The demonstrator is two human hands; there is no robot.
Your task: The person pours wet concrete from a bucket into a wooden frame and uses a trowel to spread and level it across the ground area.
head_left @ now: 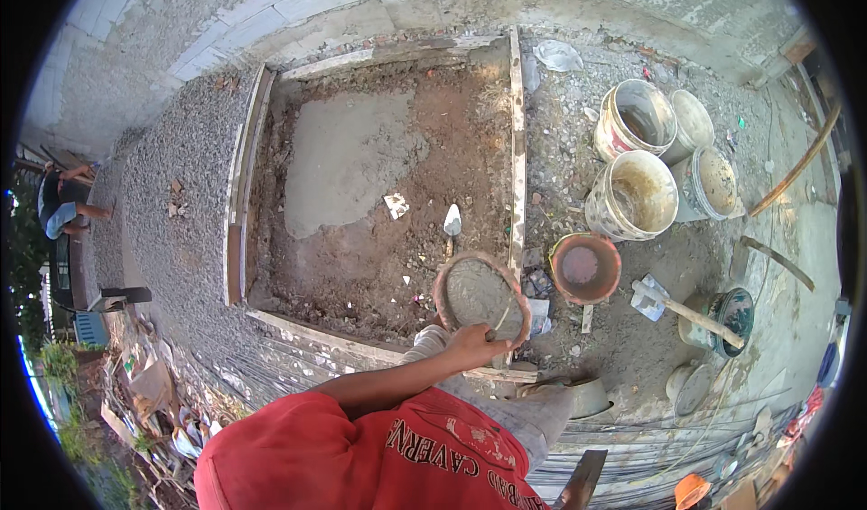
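My left hand (474, 346) is closed at the near rim of a worn clay-coloured bucket (440, 289) holding wet grey mortar (479, 293), apparently gripping its thin handle (503, 320). Just beyond the bucket a trowel (452, 221) lies on the soil inside a board-edged rectangular bed (518, 149). A patch of smooth wet cement (343, 158) covers the upper left of that bed. My right hand is out of sight.
At right stand several pale buckets (632, 194), an orange bucket (585, 269), a long-handled shovel (650, 302) and a dark bucket (727, 320). A gravel strip (181, 221) runs left of the bed, with another person (63, 203) beyond it. Steel rods (632, 447) lie behind me.
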